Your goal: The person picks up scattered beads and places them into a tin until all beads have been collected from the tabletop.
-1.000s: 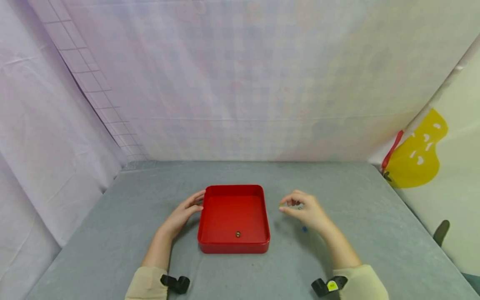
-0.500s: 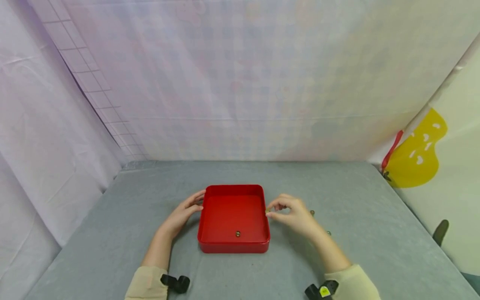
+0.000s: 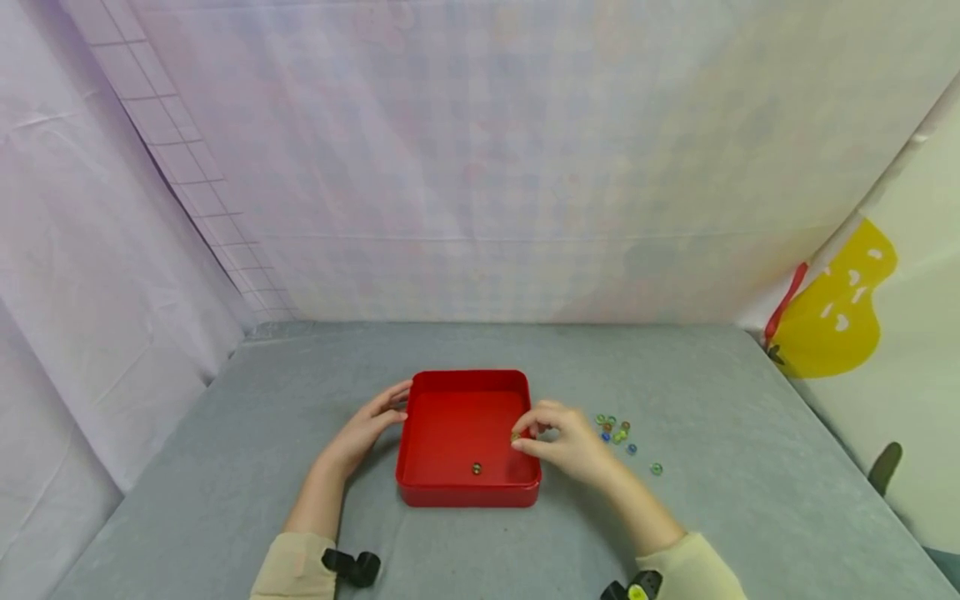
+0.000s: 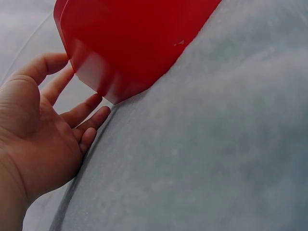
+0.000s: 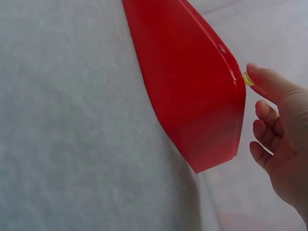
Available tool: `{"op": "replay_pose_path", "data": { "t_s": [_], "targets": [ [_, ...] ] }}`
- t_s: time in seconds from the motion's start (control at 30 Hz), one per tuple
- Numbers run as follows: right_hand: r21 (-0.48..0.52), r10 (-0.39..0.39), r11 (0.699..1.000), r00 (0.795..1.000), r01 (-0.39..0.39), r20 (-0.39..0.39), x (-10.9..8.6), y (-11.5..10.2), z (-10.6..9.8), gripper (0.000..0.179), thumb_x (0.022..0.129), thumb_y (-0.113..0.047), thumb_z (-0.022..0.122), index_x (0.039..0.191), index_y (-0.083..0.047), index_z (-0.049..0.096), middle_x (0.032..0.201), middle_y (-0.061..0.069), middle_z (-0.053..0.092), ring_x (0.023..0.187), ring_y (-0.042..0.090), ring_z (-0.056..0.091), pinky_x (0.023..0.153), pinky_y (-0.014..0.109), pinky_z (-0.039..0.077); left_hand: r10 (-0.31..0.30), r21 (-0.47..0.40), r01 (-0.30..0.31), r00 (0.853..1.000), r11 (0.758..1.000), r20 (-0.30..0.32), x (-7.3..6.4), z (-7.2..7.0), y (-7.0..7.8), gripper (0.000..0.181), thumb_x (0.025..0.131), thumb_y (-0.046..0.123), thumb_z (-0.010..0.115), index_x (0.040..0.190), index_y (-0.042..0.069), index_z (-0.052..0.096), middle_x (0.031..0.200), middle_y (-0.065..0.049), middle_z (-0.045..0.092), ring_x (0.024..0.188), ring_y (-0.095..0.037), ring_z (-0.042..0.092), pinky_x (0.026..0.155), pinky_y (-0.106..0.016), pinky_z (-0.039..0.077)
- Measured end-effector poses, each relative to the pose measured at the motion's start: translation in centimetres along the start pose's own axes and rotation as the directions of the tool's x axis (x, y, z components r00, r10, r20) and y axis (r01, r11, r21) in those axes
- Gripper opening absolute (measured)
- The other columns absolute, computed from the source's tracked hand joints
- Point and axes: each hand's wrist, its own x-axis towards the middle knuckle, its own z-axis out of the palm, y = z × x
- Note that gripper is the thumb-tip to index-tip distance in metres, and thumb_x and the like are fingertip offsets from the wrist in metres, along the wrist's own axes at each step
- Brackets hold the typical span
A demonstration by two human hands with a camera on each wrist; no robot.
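A square red tray (image 3: 465,495) stands on the grey cloth, with one brownish glass marble (image 3: 476,469) on its floor near the front. My left hand (image 3: 365,433) touches the tray's left side with its fingertips; the left wrist view shows the fingers (image 4: 86,109) spread along the outer wall. Over the tray's right rim, my right hand (image 3: 561,439) pinches a yellow marble (image 5: 248,78) between thumb and fingertips. Its other fingers curl loosely.
Several green, blue, amber and yellow marbles (image 3: 619,436) lie loose to the right of the right hand, with one green marble (image 3: 657,469) apart from them. A pale patterned cloth wall (image 3: 480,208) closes off the table's back.
My right hand has moved left and slightly toward me with the yellow marble, from beside the loose marbles to over the tray's right edge. The left hand and tray stay put.
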Motion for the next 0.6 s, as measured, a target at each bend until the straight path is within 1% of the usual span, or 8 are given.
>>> {"op": "replay_pose_path", "data": {
  "t_s": [0.23, 0.4, 0.6],
  "targets": [
    [-0.004, -0.017, 1.000, 1.000, 0.017, 0.001, 0.0, 0.2, 0.6, 0.012, 0.082, -0.017, 0.077, 0.090, -0.023, 0.070, 0.078, -0.010, 0.053, 0.076, 0.013, 0.053, 0.071, 0.037, 0.049, 0.012, -0.002, -0.012, 1.000, 1.000, 0.009, 0.1, -0.1, -0.1, 0.054, 0.097, 0.014, 0.055, 0.148, 0.013, 0.037, 0.148, -0.015, 0.036, 0.135, -0.030, 0.031, 0.108, -0.055, 0.019],
    [0.000, -0.031, 1.000, 1.000, 0.031, -0.003, 0.0, 0.7, 1.0, 0.013, 0.081, -0.017, 0.078, 0.090, -0.024, 0.070, 0.078, -0.010, 0.053, 0.075, 0.012, 0.053, 0.070, 0.033, 0.050, 0.011, -0.004, -0.011, 1.000, 1.000, 0.005, 0.0, 0.0, -0.1, 0.054, 0.097, 0.013, 0.055, 0.148, 0.013, 0.038, 0.148, -0.015, 0.036, 0.135, -0.030, 0.031, 0.108, -0.055, 0.018],
    [0.007, -0.058, 0.998, 0.998, 0.058, -0.023, 0.1, 1.0, 1.3, 0.015, 0.080, -0.014, 0.079, 0.089, -0.022, 0.071, 0.077, -0.010, 0.053, 0.074, 0.011, 0.053, 0.068, 0.032, 0.050, 0.011, -0.001, -0.011, 1.000, 1.000, 0.008, 0.1, -0.1, -0.2, 0.054, 0.097, 0.014, 0.054, 0.148, 0.013, 0.036, 0.148, -0.015, 0.035, 0.135, -0.030, 0.030, 0.108, -0.056, 0.018]
  ]
}}
